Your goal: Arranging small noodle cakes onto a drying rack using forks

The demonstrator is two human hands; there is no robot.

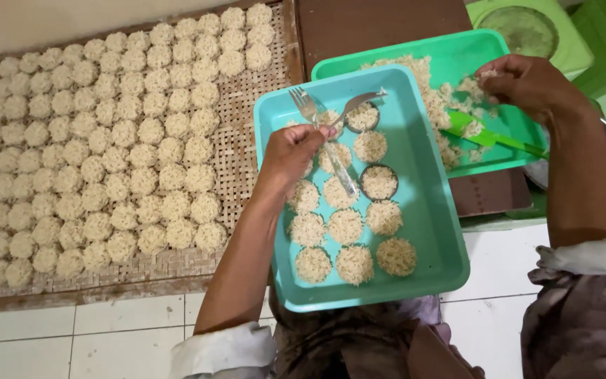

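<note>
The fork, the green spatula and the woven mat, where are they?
fork [306, 105], head view, on its tines.
green spatula [473, 128], head view, on its flat blade.
woven mat [240, 151], head view, on a bare patch.

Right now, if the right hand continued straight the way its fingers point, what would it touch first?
Probably the loose rice heaped in the green tray; the right hand already pinches some, though depth is unclear.

We log a turquoise tray with pale beige rice discs, a brighter green tray behind holding loose rice of the same off-white. Lime-green spatula. Silver forks in the left hand. Tan woven mat, basket-weave pattern, covered in cream rice cakes. White floor tiles, grey grout. Dark brown board. White cuffs, mottled grey-brown clothing.
</note>
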